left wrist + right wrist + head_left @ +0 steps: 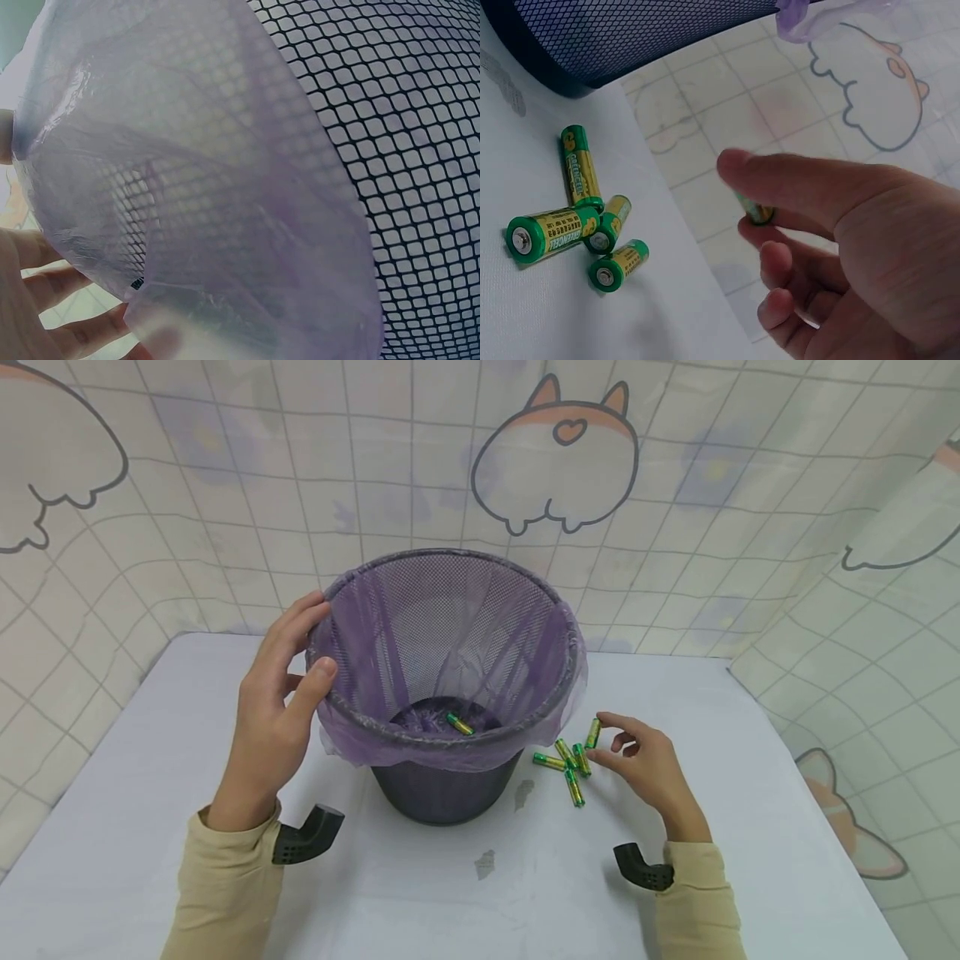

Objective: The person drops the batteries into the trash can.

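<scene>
Nearest the wearer: two beige sleeves (pixel 228 889), each with a black wrist device (pixel 309 837). Between the forearms, bare white table (pixel 555 893) with grey marks.

Right hand (pixel 648 764): thumb and forefinger pinch one green-and-gold battery (pixel 593 732); the other fingers curl toward the palm. Whether that battery is clear of the table cannot be told. Just beside the right thumb, on its left, four loose batteries (pixel 574 788) lie in a small cluster on the table, some touching.

Left hand (pixel 277 718), well apart from the right: clamped lightly on the near-left rim of the dark mesh bin (pixel 450 797), thumb over the edge. The bin stands upright between the hands; its purple liner (pixel 427 753) folds over the rim. Inside, near the bottom, one battery (pixel 460 723) lies on the liner.

Farthest, beyond both hands: a grid-patterned curtain (pixel 420 468) with cartoon animal prints.

Judgement: step in hand is picking up a single battery. The next move seems to call for a firm pinch and a lift that misses the cluster; carrying it leftward to the bin would need height over the overhanging liner, with the left hand steadying the rim.
</scene>
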Demonstrator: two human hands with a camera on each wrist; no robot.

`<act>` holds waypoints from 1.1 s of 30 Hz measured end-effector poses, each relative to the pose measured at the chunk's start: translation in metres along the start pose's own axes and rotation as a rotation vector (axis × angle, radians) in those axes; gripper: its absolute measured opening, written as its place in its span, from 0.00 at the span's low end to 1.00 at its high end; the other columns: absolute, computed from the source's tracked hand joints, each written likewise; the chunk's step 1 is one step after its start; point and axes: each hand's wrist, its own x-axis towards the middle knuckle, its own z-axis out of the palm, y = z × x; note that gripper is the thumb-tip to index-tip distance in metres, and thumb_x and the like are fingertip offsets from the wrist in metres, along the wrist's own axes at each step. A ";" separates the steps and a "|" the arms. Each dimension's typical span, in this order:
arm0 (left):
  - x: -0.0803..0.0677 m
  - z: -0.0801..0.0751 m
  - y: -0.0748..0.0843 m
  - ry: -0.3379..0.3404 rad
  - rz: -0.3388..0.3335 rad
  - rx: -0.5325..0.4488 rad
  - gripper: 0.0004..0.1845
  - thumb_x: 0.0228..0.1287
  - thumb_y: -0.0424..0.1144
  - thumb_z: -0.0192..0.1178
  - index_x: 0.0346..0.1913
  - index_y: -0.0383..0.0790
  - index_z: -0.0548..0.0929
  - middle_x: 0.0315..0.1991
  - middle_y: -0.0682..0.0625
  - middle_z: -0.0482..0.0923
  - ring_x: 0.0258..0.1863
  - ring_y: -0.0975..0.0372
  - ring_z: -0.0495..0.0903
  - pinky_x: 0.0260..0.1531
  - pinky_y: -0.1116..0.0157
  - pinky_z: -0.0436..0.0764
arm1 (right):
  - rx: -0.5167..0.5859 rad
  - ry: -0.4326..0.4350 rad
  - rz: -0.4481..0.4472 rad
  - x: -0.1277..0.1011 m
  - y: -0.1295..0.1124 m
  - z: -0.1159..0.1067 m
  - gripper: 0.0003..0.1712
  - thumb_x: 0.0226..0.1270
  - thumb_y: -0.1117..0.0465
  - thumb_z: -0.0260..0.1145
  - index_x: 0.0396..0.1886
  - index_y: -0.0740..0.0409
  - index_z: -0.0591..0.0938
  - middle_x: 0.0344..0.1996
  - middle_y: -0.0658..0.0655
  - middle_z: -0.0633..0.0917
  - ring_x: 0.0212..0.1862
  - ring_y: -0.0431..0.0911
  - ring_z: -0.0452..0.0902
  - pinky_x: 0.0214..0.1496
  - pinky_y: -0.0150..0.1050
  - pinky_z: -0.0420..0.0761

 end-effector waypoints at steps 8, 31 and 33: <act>0.000 0.000 0.000 -0.004 -0.002 0.003 0.25 0.70 0.37 0.49 0.69 0.44 0.70 0.72 0.52 0.64 0.59 0.67 0.70 0.40 0.74 0.71 | 0.024 0.066 -0.016 -0.002 -0.005 -0.001 0.29 0.54 0.55 0.74 0.58 0.50 0.80 0.33 0.59 0.80 0.35 0.46 0.71 0.34 0.31 0.71; -0.001 0.001 0.001 -0.014 -0.014 -0.039 0.24 0.72 0.39 0.46 0.69 0.43 0.69 0.72 0.52 0.63 0.60 0.64 0.68 0.42 0.74 0.71 | 0.112 0.223 -0.114 -0.011 -0.040 -0.015 0.29 0.52 0.61 0.76 0.56 0.51 0.80 0.33 0.54 0.79 0.35 0.48 0.71 0.37 0.26 0.71; -0.001 0.001 0.001 -0.016 -0.019 -0.029 0.24 0.71 0.38 0.47 0.69 0.44 0.69 0.72 0.52 0.63 0.60 0.65 0.68 0.40 0.74 0.71 | 0.113 0.235 -0.127 -0.012 -0.044 -0.016 0.29 0.52 0.64 0.76 0.56 0.55 0.80 0.30 0.57 0.78 0.35 0.49 0.71 0.37 0.26 0.71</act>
